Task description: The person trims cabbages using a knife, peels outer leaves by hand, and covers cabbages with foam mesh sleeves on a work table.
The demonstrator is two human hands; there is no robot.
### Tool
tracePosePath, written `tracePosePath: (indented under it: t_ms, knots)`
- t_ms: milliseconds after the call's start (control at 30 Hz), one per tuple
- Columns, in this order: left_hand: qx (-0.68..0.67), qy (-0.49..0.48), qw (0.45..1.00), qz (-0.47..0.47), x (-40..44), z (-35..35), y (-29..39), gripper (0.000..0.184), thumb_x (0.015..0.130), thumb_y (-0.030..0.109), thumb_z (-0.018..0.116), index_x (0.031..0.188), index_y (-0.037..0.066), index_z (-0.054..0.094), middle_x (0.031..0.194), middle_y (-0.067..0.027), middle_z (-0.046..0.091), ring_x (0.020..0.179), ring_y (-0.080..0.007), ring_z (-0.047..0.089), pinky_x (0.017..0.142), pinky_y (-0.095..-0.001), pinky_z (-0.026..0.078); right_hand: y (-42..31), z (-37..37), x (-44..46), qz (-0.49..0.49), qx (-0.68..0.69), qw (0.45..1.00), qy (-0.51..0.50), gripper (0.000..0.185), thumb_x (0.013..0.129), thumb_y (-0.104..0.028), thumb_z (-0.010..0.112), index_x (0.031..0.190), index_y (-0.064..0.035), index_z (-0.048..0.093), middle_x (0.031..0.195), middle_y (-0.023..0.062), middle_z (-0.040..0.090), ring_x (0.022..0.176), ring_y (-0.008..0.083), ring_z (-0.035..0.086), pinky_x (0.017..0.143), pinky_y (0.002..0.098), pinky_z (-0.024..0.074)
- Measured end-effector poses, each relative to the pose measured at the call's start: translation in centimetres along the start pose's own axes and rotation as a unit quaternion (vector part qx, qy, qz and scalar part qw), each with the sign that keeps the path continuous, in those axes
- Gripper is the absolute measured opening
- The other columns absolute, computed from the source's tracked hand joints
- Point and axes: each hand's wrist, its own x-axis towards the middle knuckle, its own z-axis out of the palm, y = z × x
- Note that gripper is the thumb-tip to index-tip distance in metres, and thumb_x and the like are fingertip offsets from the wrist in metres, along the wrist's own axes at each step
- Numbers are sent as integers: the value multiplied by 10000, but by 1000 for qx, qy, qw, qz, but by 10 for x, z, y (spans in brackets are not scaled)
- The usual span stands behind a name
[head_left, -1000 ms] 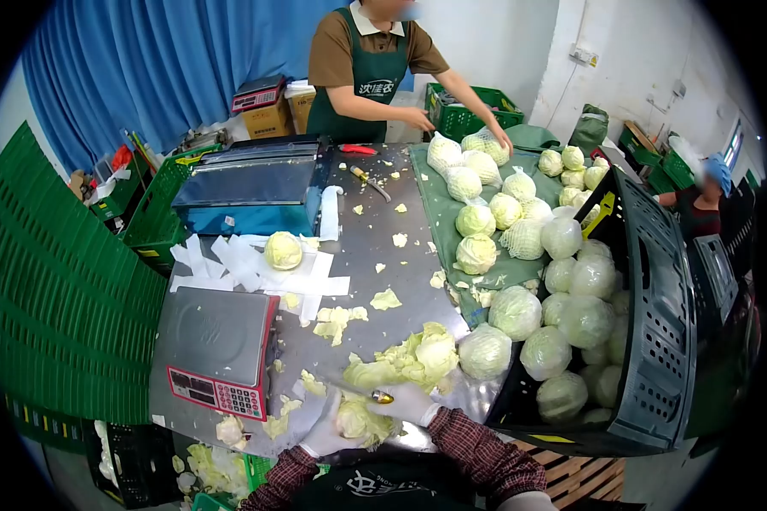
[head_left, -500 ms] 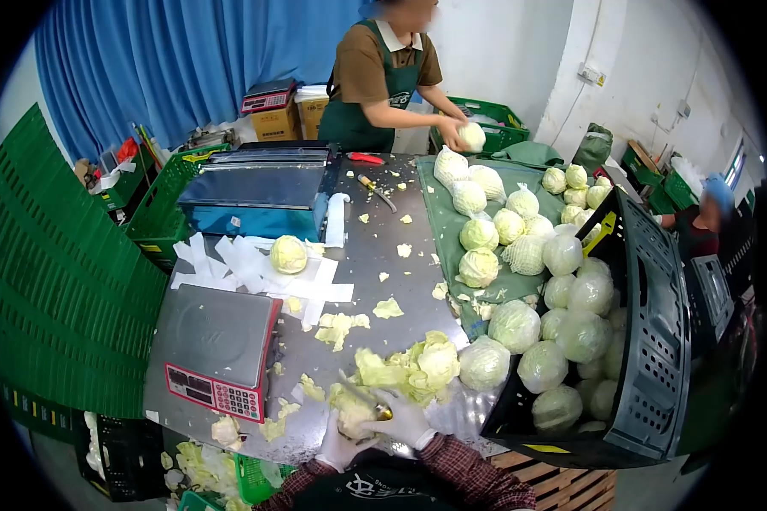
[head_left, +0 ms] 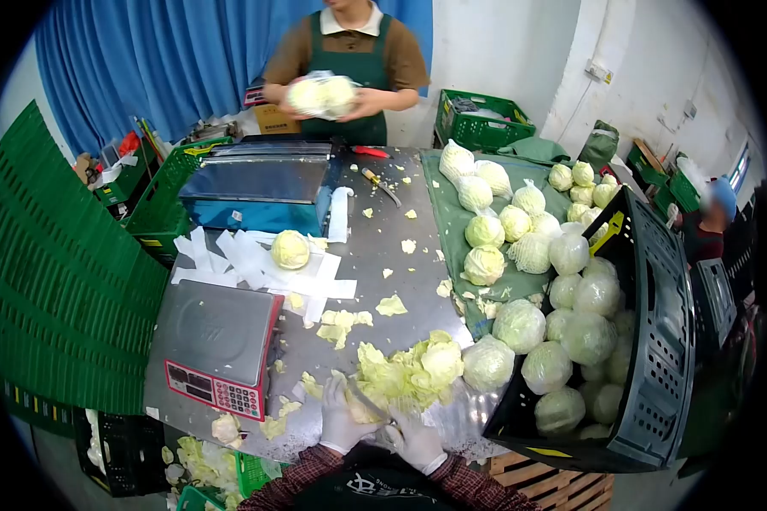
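Note:
At the table's front edge, my gloved left hand (head_left: 344,422) is closed around the left side of a pale cabbage (head_left: 364,410). In my gloved right hand (head_left: 418,439) is a knife (head_left: 368,400), its blade lying across the top of that cabbage. My right fingers are partly blurred and the handle is mostly hidden. Loose cabbage leaves (head_left: 418,368) are heaped just beyond my hands. To the right of the heap sits a wrapped cabbage (head_left: 488,363).
A scale (head_left: 217,341) stands at left, a wrapping machine (head_left: 260,187) behind it. Netted cabbages (head_left: 475,194) rest on green cloth; a black crate (head_left: 656,341) holds wrapped ones. Another knife (head_left: 382,187) lies farther back. A co-worker (head_left: 349,68) stands across the table.
My left hand has moved up along the cabbage's left side, and my right hand has shifted right and down. The co-worker has moved left and now carries wrapped cabbages before the chest.

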Motion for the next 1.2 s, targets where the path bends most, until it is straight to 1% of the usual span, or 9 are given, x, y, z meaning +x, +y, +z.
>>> tracePosePath:
  t_ms: [133,400,500,567,667,833,967,1033,1200]
  knots:
    - [0,-21,999,-40,1,3,3,1147,478,425,882,1329,-84,306,1342,-247,365,1297,-413,315,1069,-472,301,6,22,-3,-84,-10,994,75,565,920,-331,532,1375,-38,365,906,185,660,717,352,650,595,434,519]
    - [-6,-52,998,-42,-6,3,-5,1156,469,383,887,1344,-73,284,1345,-231,357,1318,-398,279,1077,-473,286,7,28,0,-55,-77,993,72,570,921,-333,535,1371,-23,375,811,194,649,655,339,639,554,436,504]
    - [-17,-45,998,-32,-10,0,4,1156,466,367,893,1338,-79,280,1344,-230,350,1318,-426,259,1085,-495,264,18,4,30,133,23,987,89,563,926,-306,532,1384,-20,374,748,198,632,579,318,613,524,422,484]
    - [-19,-29,999,-23,-19,1,8,1148,466,363,895,1333,-79,286,1346,-232,343,1319,-438,250,1087,-504,257,17,-28,52,181,114,968,132,634,917,-403,538,1396,-25,368,817,156,652,558,327,609,469,432,451]
    - [-13,-13,1000,6,-21,6,-1,1132,471,358,897,1330,-71,298,1357,-236,321,1325,-455,231,1091,-515,246,-9,-25,51,77,-53,995,30,926,786,-531,660,1464,-72,227,1068,190,589,780,322,641,632,401,521]
    - [-33,-26,999,-3,-44,-11,1,1106,490,344,901,1351,-27,314,1386,-254,275,1340,-454,212,1099,-509,249,14,6,52,134,59,988,43,916,735,-486,721,1434,-86,286,1228,191,494,919,325,627,744,391,523]
    - [-186,-4,981,-56,-72,-15,-15,1063,547,295,900,1370,20,287,1368,-262,281,1351,-380,242,1090,-457,312,15,5,48,82,-8,997,-8,811,750,-462,709,1409,-157,348,1191,159,527,899,309,628,729,390,522]
    - [-519,-32,826,-218,-71,-11,-23,1023,604,220,883,1378,15,247,1351,-222,320,1321,-303,322,1064,-415,360,9,15,43,4,70,992,-101,758,762,-483,692,1380,-160,394,1182,157,542,903,306,630,743,393,516]
    - [-293,23,946,-134,-75,7,-41,1006,661,72,845,1400,-10,167,1316,-181,390,1214,-245,457,1011,-350,425,18,33,43,-17,110,986,-126,760,722,-532,721,1312,-105,501,1068,160,620,1016,313,596,862,362,477]
